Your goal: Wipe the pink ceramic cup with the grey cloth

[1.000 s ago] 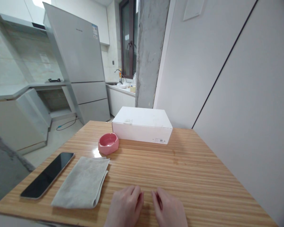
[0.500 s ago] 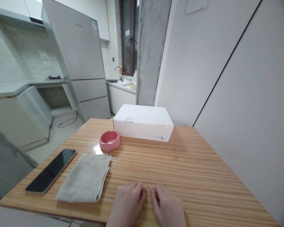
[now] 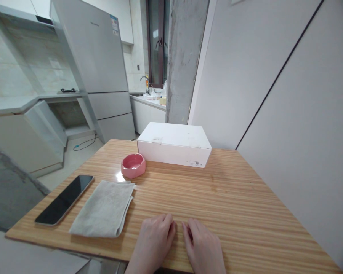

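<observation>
My left hand (image 3: 156, 239) rests on the wooden table (image 3: 240, 205) near its front edge, its fingers curled closed with nothing visible in them. Just right of it lies my right hand (image 3: 202, 243), also curled closed on the wood, a small gap between the two. Left of my left hand is a folded grey cloth (image 3: 104, 209), not touched by it. Beyond the cloth sits a pink octagonal bowl, like an ashtray (image 3: 133, 166). A smartphone (image 3: 65, 199) with a dark screen lies at the far left.
A closed white cardboard box (image 3: 174, 142) stands at the table's back edge, close to the pink bowl. A white wall (image 3: 274, 76) runs along the right side. Behind are a concrete pillar (image 3: 185, 57), a grey fridge (image 3: 97, 57) and a kitchen counter with a tap.
The view has tilted slightly downward, so the table and its objects sit a little higher in the picture. Both hands keep the same pose on the table.
</observation>
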Action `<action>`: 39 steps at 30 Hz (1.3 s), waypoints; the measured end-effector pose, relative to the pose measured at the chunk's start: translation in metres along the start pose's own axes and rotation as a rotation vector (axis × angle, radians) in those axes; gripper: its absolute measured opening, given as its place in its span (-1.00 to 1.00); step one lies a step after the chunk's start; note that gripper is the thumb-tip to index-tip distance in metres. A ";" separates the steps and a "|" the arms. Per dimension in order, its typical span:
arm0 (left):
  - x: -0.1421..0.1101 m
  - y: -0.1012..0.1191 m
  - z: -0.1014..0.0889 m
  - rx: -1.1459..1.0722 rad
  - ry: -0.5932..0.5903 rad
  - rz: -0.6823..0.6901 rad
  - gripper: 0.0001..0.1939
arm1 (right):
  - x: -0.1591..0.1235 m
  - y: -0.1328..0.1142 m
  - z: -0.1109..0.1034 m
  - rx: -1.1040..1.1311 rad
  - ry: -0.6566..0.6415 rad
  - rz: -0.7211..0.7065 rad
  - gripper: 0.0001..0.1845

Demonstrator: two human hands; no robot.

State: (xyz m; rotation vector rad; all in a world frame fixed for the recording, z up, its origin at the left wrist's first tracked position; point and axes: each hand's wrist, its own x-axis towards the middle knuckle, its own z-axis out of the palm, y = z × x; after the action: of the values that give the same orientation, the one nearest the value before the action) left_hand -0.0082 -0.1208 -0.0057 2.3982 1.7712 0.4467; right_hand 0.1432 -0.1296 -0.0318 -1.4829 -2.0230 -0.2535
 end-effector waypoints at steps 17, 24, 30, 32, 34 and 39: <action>-0.002 0.001 -0.004 0.007 -0.025 0.035 -0.78 | 0.000 -0.001 -0.003 0.073 -0.057 0.022 -0.55; -0.002 0.001 -0.005 0.002 -0.024 0.036 -0.77 | -0.001 -0.002 -0.004 0.062 -0.064 0.026 -0.55; -0.002 0.001 -0.004 -0.002 -0.016 0.035 -0.78 | 0.000 -0.002 -0.004 0.061 -0.045 0.005 -0.54; -0.003 0.001 -0.004 -0.006 -0.015 0.036 -0.78 | 0.000 -0.001 -0.004 0.061 -0.047 0.006 -0.54; -0.003 0.001 -0.004 -0.009 -0.010 0.038 -0.78 | 0.000 -0.001 -0.004 0.062 -0.047 0.003 -0.54; -0.003 0.001 -0.006 -0.008 -0.006 0.042 -0.78 | -0.001 -0.001 -0.004 0.064 -0.041 0.005 -0.55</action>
State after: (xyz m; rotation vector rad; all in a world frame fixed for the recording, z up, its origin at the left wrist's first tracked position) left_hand -0.0101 -0.1239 -0.0007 2.4322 1.7162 0.4500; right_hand 0.1438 -0.1326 -0.0289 -1.4644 -2.0405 -0.1558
